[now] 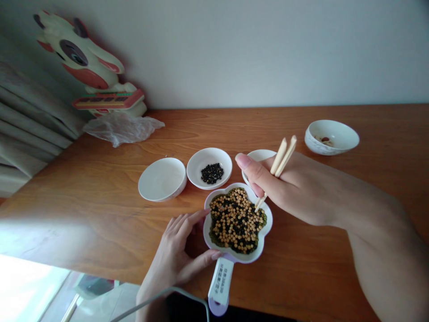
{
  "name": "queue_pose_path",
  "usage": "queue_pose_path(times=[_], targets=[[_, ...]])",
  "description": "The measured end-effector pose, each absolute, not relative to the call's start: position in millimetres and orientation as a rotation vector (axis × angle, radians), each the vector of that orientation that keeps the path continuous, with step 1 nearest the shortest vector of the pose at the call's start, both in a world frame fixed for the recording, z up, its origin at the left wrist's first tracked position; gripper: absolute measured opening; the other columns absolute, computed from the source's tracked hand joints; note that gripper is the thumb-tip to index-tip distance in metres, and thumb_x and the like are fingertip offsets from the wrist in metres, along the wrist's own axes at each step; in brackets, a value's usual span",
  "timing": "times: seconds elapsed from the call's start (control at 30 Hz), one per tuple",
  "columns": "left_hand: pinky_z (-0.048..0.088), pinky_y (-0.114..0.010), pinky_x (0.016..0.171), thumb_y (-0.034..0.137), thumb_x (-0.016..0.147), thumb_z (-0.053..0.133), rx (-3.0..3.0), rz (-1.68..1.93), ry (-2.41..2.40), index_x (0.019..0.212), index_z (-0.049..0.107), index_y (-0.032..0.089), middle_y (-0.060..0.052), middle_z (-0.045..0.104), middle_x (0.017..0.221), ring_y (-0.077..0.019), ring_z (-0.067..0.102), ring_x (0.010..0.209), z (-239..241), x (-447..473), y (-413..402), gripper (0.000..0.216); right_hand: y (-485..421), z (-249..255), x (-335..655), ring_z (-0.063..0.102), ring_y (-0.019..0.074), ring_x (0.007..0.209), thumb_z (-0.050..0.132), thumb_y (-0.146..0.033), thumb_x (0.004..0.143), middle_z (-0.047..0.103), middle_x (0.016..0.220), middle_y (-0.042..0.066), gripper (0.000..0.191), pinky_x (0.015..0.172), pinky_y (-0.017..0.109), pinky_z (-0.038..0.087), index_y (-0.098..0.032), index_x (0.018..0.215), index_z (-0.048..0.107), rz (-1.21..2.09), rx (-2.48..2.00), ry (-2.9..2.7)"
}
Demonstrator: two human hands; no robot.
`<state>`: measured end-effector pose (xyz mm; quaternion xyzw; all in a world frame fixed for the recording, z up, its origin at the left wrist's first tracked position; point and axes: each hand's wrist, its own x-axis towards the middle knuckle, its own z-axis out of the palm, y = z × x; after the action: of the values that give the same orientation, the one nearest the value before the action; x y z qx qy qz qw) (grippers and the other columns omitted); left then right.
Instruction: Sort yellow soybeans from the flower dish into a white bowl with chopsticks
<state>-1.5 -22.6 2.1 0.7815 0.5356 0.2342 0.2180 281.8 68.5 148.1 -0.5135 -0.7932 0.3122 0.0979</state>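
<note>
My left hand [181, 248] grips the side of a flower-shaped, long-handled dish [266, 230], its fingers at the left rim and its thumb near the base of the handle. The dish, white inside with a lilac edge, holds mixed yellow, black and green beans [236, 221]. A printed label sits on its handle. My right hand [281, 183] is closed around a pair of wooden chopsticks [283, 156]. Their tips reach into the dish at its upper right, over the beans. Whether a bean is between the tips, I cannot tell. Behind the dish, a white bowl [194, 170] contains black beans [212, 173].
Left of it stands another white bowl [162, 179]. A third bowl [259, 155] is partly hidden by my right hand. At the far right, a bowl [331, 136] holds a few reddish-brown bits. A plastic bag [124, 127] and cow-shaped toy keyboard [110, 98] are back left. A grey cable [161, 293] crosses the front.
</note>
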Motion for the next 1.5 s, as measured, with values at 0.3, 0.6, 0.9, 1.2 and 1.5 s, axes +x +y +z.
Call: queue_pose_path(times=[0.3, 0.6, 0.9, 1.2, 1.5], targets=[[0.054, -0.041, 0.085, 0.062, 0.084, 0.08, 2.188, 0.651, 1.465, 0.148, 0.048, 0.032, -0.007, 0.071, 0.12, -0.027, 0.066, 0.097, 3.6, -1.4, -21.9, 0.078, 68.5, 151.9, 275.8, 0.043, 0.013, 0.053, 0.015, -0.069, 0.107, 0.054, 0.057, 0.0, 0.072, 0.058, 0.035, 0.025, -0.021, 0.067, 0.05, 0.84, -1.48, -2.443], [0.054, -0.042, 0.087, 0.062, 0.084, 0.081, 2.171, 0.63, 1.473, 0.149, 0.047, 0.032, -0.007, 0.07, 0.122, -0.0271, 0.065, 0.1, 2.9, -1.6, -23.3, 0.079, 69.1, 147.1, 277.2, 0.045, 0.0127, 0.053, 0.012, -0.067, 0.108, 0.058, 0.057, 0.0, 0.076, 0.057, 0.035, 0.024, -0.02, 0.067, 0.056, 0.772, -1.483, -2.457], [0.054, -0.042, 0.086, 0.061, 0.085, 0.08, 2.178, 0.656, 1.446, 0.149, 0.047, 0.031, -0.008, 0.07, 0.119, -0.0269, 0.065, 0.098, 4.4, -0.5, -21.7, 0.078, 65.8, 150.8, 279.0, 0.03, 0.0085, 0.042, 0.019, -0.062, 0.11, 0.039, 0.046, -0.003, 0.068, 0.052, 0.036, 0.021, -0.019, 0.059, 0.034, 0.826, -1.393, -2.473], [0.054, -0.043, 0.089, 0.06, 0.084, 0.082, 2.15, 0.631, 1.476, 0.149, 0.047, 0.032, -0.007, 0.069, 0.124, -0.028, 0.065, 0.103, 3.1, -1.1, -22.9, 0.078, 68.5, 145.0, 280.2, 0.031, 0.0119, 0.045, 0.031, -0.045, 0.111, 0.038, 0.048, -0.004, 0.053, 0.056, 0.036, 0.02, -0.022, 0.066, 0.046, 0.695, -1.275, -2.55], [0.055, -0.042, 0.089, 0.059, 0.084, 0.082, 2.141, 0.627, 1.478, 0.149, 0.048, 0.032, -0.008, 0.07, 0.126, -0.0283, 0.066, 0.104, 4.4, -0.7, -23.2, 0.078, 69.8, 146.0, 275.4, 0.03, 0.0095, 0.043, 0.022, -0.054, 0.112, 0.038, 0.048, -0.004, 0.064, 0.053, 0.035, 0.019, -0.02, 0.061, 0.044, 0.772, -1.34, -2.533]])
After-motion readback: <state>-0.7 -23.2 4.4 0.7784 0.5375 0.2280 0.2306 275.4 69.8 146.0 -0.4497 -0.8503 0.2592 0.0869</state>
